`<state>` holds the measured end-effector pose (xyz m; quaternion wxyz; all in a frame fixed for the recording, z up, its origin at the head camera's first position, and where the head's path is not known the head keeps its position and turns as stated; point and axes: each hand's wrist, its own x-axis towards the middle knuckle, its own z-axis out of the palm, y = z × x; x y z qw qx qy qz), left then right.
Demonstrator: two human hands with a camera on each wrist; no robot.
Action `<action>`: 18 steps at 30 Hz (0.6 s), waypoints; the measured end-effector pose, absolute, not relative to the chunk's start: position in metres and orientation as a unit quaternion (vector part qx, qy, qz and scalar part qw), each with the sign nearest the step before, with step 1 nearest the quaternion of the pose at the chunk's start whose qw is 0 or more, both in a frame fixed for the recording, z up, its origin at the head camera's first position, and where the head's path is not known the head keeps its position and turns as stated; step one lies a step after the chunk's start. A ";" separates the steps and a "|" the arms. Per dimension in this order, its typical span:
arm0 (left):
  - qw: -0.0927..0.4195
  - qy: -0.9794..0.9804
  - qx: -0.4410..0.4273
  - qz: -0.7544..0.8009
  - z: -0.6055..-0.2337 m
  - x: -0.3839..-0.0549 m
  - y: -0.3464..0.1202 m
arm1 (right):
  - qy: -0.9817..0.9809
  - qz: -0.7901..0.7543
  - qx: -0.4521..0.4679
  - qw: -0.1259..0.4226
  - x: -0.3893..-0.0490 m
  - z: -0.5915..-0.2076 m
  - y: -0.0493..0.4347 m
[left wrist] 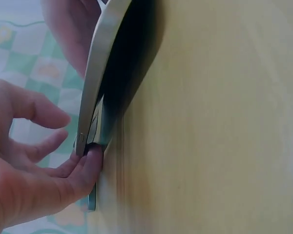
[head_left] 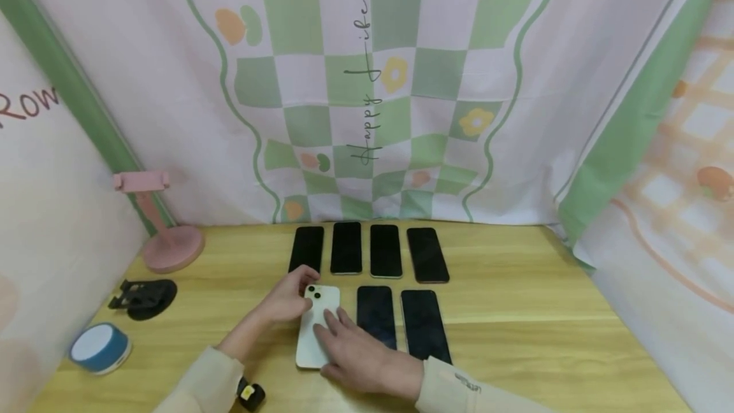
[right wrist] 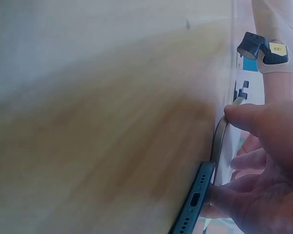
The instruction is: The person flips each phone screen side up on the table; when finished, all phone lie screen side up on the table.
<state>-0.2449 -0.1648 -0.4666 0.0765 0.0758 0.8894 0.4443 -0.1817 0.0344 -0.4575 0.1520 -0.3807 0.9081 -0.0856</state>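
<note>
A white smartphone [head_left: 312, 343] lies back side up between my hands, its two-lens camera toward the far end. In the left wrist view its dark underside shows, tilted off the wood. My left hand [head_left: 283, 298] holds the upper left corner; fingertips [left wrist: 94, 158] meet the edge while another finger hovers over the back. My right hand [head_left: 364, 355] holds the near right part, fingers spread on the back and thumb [right wrist: 234, 114] at the edge. Beside it lie two dark-screened smartphones [head_left: 376, 314] [head_left: 425, 324]; a teal-edged smartphone [right wrist: 193, 200] is close to my right fingers.
Several dark-screened smartphones [head_left: 346, 247] form a row along the back of the wooden table [head_left: 533, 311]. At the left stand a pink phone stand [head_left: 172, 248], a black folding stand [head_left: 150, 298] and a blue-and-white round speaker-like object [head_left: 100, 348]. A patterned curtain [head_left: 395, 132] hangs behind.
</note>
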 end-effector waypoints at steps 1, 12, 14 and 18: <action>0.074 0.886 0.067 0.452 -0.467 -0.244 -0.164 | 0.908 -0.086 -0.381 0.153 -0.182 -0.458 0.034; 0.057 0.861 0.046 0.504 -0.469 -0.236 -0.170 | 0.905 -0.100 -0.384 0.155 -0.183 -0.462 0.035; 0.058 0.861 0.038 0.504 -0.468 -0.236 -0.171 | 0.902 -0.112 -0.391 0.148 -0.185 -0.468 0.037; 0.072 0.852 0.014 0.518 -0.469 -0.235 -0.173 | 0.898 -0.130 -0.397 0.138 -0.187 -0.476 0.039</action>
